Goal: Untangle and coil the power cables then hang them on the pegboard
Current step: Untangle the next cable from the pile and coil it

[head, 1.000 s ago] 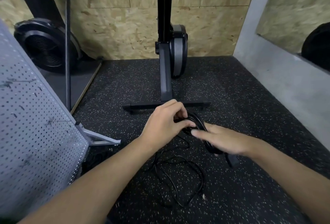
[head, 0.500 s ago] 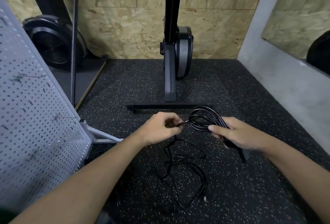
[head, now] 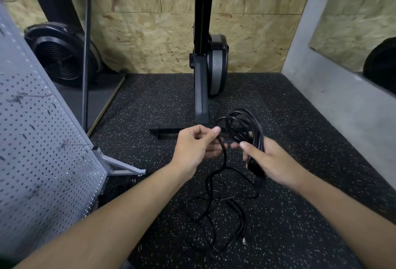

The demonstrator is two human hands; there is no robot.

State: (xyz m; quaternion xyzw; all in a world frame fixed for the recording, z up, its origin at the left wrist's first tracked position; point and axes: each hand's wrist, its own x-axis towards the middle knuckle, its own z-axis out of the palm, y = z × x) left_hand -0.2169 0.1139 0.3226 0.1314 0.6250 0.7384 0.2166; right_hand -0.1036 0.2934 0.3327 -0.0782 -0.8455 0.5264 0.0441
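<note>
Right hand clamps coil; left hand pinches free strand, just left of coil. Slack drops floorward; next loop goes rightward.

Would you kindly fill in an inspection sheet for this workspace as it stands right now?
Surface: black speckled rubber floor, no spills seen.
Job's things: coiled cable bundle held above the floor; grey pegboard stands at left, nothing hung on its visible part.
Clutter: nothing seen.
Grippers: left hand pinches the cable strand; right hand grips the coil.
Cables: loose tangled cable trails from the hands onto the floor, uncoiled.
Surroundings: OSB wall behind; black machine post with foot bar; fan wheel at left; grey concrete ledge at right.
</note>
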